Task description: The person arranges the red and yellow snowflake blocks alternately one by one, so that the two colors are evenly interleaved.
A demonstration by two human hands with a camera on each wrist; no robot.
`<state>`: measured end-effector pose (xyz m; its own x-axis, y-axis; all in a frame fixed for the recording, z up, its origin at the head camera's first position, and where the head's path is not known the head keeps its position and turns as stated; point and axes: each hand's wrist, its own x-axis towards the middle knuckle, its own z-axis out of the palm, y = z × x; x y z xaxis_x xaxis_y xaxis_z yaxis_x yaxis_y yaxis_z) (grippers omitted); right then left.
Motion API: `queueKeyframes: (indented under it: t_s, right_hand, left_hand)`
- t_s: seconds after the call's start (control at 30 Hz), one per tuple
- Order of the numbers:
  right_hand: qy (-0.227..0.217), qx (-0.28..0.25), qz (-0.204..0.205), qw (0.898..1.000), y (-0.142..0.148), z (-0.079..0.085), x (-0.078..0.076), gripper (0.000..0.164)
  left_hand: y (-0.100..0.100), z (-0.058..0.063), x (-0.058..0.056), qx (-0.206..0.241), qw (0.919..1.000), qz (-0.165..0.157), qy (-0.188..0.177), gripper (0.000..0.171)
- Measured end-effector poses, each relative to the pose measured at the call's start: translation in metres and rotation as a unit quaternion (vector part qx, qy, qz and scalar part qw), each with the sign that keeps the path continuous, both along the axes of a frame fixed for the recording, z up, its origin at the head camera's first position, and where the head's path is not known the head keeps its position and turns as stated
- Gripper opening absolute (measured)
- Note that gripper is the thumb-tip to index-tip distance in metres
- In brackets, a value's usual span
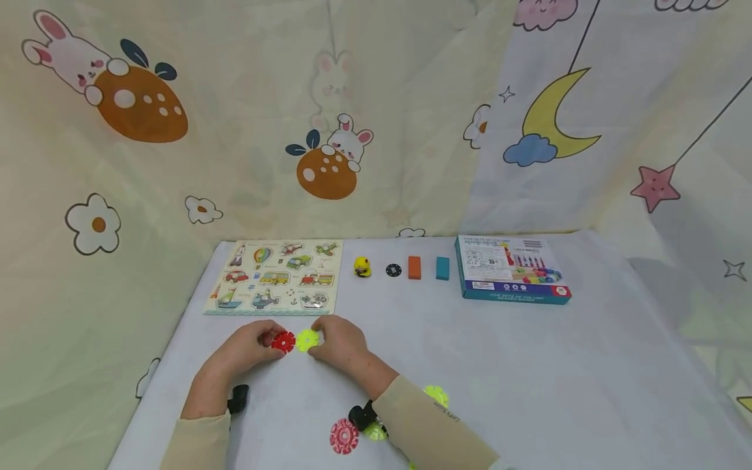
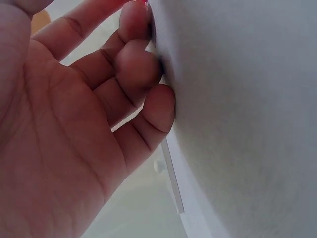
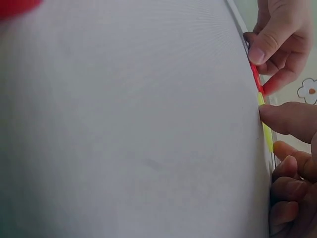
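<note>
My left hand (image 1: 247, 347) pinches a red plastic snowflake disc (image 1: 284, 342) by its edges, thumb on the near side. Facing it, my right hand (image 1: 343, 342) holds a yellow-green snowflake disc (image 1: 307, 340) between thumb and forefinger. Both discs lie flat at the white tabletop, edge beside edge. The right wrist view shows the red disc (image 3: 255, 77) and the yellow-green disc (image 3: 266, 130) edge-on in a line. In the left wrist view, the curled lower fingers (image 2: 159, 109) of my left hand rest against the table, and the disc is almost wholly hidden.
Behind the hands lies a vehicle picture puzzle board (image 1: 271, 277). To its right stand a yellow toy figure (image 1: 362, 266), a black chip (image 1: 393, 269), an orange block (image 1: 414, 267), a blue block (image 1: 442, 268) and a box (image 1: 512, 269). A pinkish-red disc (image 1: 344, 436) and yellow-green discs (image 1: 437, 395) lie near my right forearm.
</note>
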<state>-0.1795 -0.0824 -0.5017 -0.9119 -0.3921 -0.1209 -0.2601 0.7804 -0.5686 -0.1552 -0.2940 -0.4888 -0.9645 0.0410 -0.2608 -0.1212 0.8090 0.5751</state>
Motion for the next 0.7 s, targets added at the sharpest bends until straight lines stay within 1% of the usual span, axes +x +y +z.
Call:
queueKeyframes:
  t_s: [0.1, 0.17, 0.23, 0.33, 0.47, 0.53, 0.6, 0.7]
  right_hand:
    - [0.002, 0.003, 0.002, 1.000, 0.000, -0.001, 0.001, 0.042]
    - [0.003, 0.006, 0.004, 1.000, 0.000, -0.002, 0.001, 0.042]
    - [0.006, 0.005, 0.005, 1.000, 0.000, -0.003, 0.001, 0.042]
    - [0.009, 0.000, 0.003, 1.000, 0.001, -0.004, 0.000, 0.041]
    - [0.010, -0.012, 0.014, 1.000, 0.004, -0.004, -0.001, 0.041]
    - [0.005, -0.034, 0.024, 0.999, 0.007, -0.002, -0.002, 0.041]
    - [-0.009, -0.063, 0.034, 0.997, 0.012, 0.002, -0.002, 0.040]
    - [-0.052, -0.115, 0.045, 0.991, 0.021, 0.012, 0.000, 0.039]
  left_hand:
    - [0.005, 0.002, 0.001, -0.003, 1.0000, 0.001, -0.002, 0.050]
    - [0.011, 0.003, 0.001, -0.003, 1.0000, -0.004, 0.002, 0.055]
    - [0.019, 0.004, 0.002, 0.002, 0.9999, -0.011, 0.005, 0.055]
    - [0.030, 0.004, 0.002, -0.005, 0.9991, -0.036, 0.021, 0.051]
    - [0.037, 0.003, 0.003, -0.033, 0.9972, -0.058, 0.034, 0.047]
    - [0.038, 0.002, 0.002, -0.038, 0.9966, -0.063, 0.037, 0.046]
    - [0.038, 0.002, 0.001, -0.040, 0.9965, -0.064, 0.038, 0.046]
    - [0.036, 0.000, -0.001, -0.036, 0.9968, -0.064, 0.033, 0.046]
